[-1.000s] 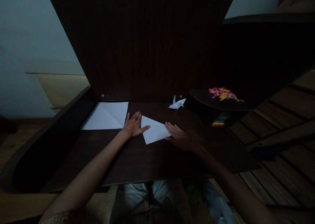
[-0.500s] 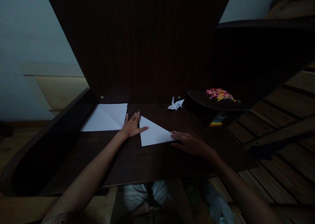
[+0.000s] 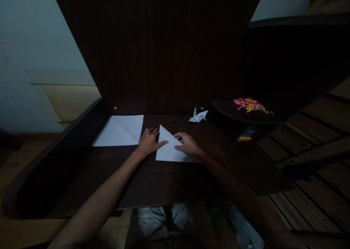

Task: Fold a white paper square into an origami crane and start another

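Observation:
A white sheet of paper, folded into a triangle, lies on the dark wooden desk with its peak pointing away from me. My left hand rests at its left edge, thumb stretched over the paper and the other fingers spread on the desk side. At the slanted right edge, my right hand has its thumb on top of the paper and its fingers curled at the fold, pinching it. My right hand and forearm cover the triangle's right corner. Behind them stands a folded white paper crane.
Creased white sheets lie stacked on the left of the desk. Small pink, yellow and red pieces are heaped on a corner shelf at right. Beneath it sits a small yellow-orange item. A raised side panel bounds the left.
My right hand has moved left from the triangle's right corner along its slanted edge and now pinches there. My left hand stays at the left edge. The view has shifted slightly.

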Demonstrator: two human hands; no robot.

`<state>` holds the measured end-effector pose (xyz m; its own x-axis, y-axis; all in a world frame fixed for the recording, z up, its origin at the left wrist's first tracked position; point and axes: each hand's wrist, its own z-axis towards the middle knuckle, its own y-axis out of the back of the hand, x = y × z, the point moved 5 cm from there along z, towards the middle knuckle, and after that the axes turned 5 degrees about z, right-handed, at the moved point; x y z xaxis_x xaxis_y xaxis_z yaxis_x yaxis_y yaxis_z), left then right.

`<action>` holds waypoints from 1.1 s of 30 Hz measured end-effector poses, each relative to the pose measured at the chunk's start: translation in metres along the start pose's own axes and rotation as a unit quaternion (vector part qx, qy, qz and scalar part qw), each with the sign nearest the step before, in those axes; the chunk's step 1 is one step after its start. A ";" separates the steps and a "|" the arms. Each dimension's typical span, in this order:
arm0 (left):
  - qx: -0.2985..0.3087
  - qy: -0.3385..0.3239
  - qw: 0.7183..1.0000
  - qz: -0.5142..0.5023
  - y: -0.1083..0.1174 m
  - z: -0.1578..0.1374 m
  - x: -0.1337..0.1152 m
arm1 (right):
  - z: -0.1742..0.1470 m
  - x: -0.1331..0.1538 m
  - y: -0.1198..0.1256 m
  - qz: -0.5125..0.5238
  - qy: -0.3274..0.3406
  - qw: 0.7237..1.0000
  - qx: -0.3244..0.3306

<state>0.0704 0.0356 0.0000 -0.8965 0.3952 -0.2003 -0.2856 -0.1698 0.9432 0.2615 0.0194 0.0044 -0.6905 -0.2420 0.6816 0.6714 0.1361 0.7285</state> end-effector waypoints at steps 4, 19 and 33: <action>-0.002 0.014 1.000 -0.020 0.000 -0.001 -0.001 | 0.015 -0.014 -0.006 0.081 -0.067 0.994 -0.014; 0.032 0.130 0.872 -0.471 0.006 0.001 0.015 | 0.025 -0.023 -0.009 0.319 -0.064 0.944 -0.049; 0.062 -0.017 0.903 -0.426 0.008 -0.005 0.005 | 0.013 -0.020 0.009 0.271 0.066 0.960 0.034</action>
<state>0.0619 0.0320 0.0055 -0.3582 0.3625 -0.8604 -0.8242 0.3101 0.4738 0.2781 0.0380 -0.0021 -0.2012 -0.2375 0.9503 0.8998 0.3386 0.2752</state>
